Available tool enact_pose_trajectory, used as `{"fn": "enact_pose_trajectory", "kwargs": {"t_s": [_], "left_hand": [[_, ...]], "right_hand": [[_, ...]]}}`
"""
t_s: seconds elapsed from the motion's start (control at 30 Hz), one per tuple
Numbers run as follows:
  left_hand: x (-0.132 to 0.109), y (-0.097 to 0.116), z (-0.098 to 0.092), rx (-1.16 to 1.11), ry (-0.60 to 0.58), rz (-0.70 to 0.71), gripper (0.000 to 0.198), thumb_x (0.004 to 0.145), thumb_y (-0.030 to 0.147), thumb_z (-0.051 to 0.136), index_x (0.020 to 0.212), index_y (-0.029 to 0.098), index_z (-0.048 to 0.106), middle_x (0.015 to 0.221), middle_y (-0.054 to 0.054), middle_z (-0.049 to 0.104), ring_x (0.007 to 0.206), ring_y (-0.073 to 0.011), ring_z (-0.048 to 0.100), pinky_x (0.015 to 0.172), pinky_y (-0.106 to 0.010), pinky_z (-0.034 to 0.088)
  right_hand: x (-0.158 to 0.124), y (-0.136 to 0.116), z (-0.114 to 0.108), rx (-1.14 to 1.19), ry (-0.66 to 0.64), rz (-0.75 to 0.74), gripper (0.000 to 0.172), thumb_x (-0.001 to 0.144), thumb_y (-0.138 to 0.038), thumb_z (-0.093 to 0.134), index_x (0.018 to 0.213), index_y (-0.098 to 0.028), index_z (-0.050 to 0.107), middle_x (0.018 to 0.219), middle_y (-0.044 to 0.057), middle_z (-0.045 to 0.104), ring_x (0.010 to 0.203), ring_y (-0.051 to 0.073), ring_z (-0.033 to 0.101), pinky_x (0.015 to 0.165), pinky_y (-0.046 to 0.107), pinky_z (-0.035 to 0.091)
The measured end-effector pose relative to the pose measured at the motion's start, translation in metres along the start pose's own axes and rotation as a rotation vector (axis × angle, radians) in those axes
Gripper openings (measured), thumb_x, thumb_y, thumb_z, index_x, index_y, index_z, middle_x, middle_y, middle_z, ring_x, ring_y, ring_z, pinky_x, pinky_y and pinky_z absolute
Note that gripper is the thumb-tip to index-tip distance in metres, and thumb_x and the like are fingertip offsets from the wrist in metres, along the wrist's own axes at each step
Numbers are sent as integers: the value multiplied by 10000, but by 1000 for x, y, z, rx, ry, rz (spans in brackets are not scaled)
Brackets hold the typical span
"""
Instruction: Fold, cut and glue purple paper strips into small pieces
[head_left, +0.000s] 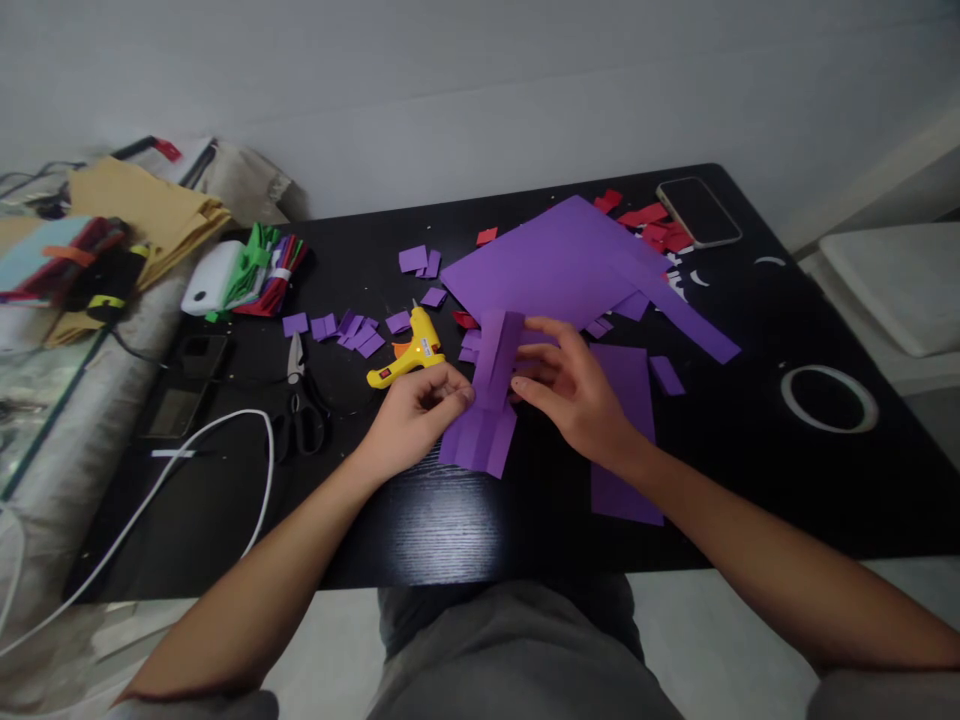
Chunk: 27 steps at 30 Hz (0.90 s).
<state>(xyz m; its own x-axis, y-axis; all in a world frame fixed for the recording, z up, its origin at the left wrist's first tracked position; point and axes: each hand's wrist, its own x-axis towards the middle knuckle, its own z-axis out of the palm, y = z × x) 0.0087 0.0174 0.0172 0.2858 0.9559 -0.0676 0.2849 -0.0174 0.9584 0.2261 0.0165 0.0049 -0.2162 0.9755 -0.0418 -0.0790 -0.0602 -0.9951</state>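
A creased piece of purple paper (484,425) is held up over the front middle of the black table, its upper part folded into a narrow upright strip. My left hand (421,412) pinches its left edge between thumb and fingers. On the other side my right hand (566,385) has its fingers curled around the right edge, the thumb near the fold. Just beyond my left hand lies a yellow glue gun (416,350). Behind the held paper rests a large purple sheet (555,260), and a smaller purple sheet (626,490) lies partly under my right forearm.
Several small purple pieces (360,333) are scattered left of the glue gun. Black-handled scissors (304,415), a dark phone (184,385) and a white cable (262,480) lie at left. Red scraps (664,235), another phone (699,210) and a roll of tape (829,398) are at right.
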Motion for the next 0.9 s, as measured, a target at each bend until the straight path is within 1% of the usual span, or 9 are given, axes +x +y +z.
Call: {"fn": "enact_pose_trajectory", "kwargs": {"t_s": [0.1,0.17,0.23,0.33,0.4,0.5,0.73,0.8,0.9], "left_hand": [[0,-2,0,9,-5,-1,216,867,351,685,779,155,662,655,24,542,595,-109,464,580,-234,372],[-1,-3,0,16,-4,2,218,877,353,680,788,155,665,665,21,552,601,-110,472,582,-233,375],[-1,-4,1,29,-2,7,220,883,356,677,790,157,666,671,19,555,606,-112,477,582,-233,378],[-1,-5,1,52,-14,18,220,893,355,670,791,160,667,682,13,566,626,-117,494,591,-235,390],[-1,-6,0,66,-25,27,219,901,352,661,794,161,667,685,11,572,630,-119,500,592,-236,391],[-2,-7,0,92,-33,39,204,910,337,655,804,163,666,696,9,584,635,-118,507,598,-240,395],[-4,-6,1,138,-33,46,187,917,316,655,808,166,668,699,13,597,630,-116,520,597,-242,405],[-4,-6,1,142,-38,52,191,918,318,658,804,165,666,698,15,597,630,-114,526,600,-241,409],[-3,-6,1,147,-33,61,197,922,323,661,805,165,666,688,22,587,630,-112,525,597,-238,405]], "right_hand": [[-4,0,0,-109,-8,-89,687,873,-226,715,1486,-358,433,1317,67,628,1023,206,712,909,388,624],[-6,0,0,-166,-2,-119,787,887,-209,701,1569,-379,348,1371,81,606,1039,213,709,908,388,625],[-7,2,0,-209,-3,-145,822,895,-189,679,1603,-390,314,1420,89,584,1051,218,706,909,387,623],[-7,2,-1,-294,-50,-198,687,906,-146,628,1537,-368,469,1434,76,587,1097,223,685,925,378,610],[-7,1,-1,-346,-90,-231,571,908,-127,606,1437,-339,589,1376,66,621,1095,221,670,913,368,609],[-6,-1,-1,-391,-125,-245,429,903,-131,611,1294,-296,675,1267,70,659,1032,217,665,855,359,613],[-5,0,1,-378,-124,-224,146,945,-233,659,1090,-242,654,1109,64,676,963,197,674,807,332,607],[-5,1,2,-360,-115,-212,120,946,-264,681,1053,-236,632,1059,54,676,934,187,678,794,323,607],[-5,4,3,-331,-100,-208,146,938,-291,709,1010,-233,598,993,30,668,870,167,682,762,304,607]]}}
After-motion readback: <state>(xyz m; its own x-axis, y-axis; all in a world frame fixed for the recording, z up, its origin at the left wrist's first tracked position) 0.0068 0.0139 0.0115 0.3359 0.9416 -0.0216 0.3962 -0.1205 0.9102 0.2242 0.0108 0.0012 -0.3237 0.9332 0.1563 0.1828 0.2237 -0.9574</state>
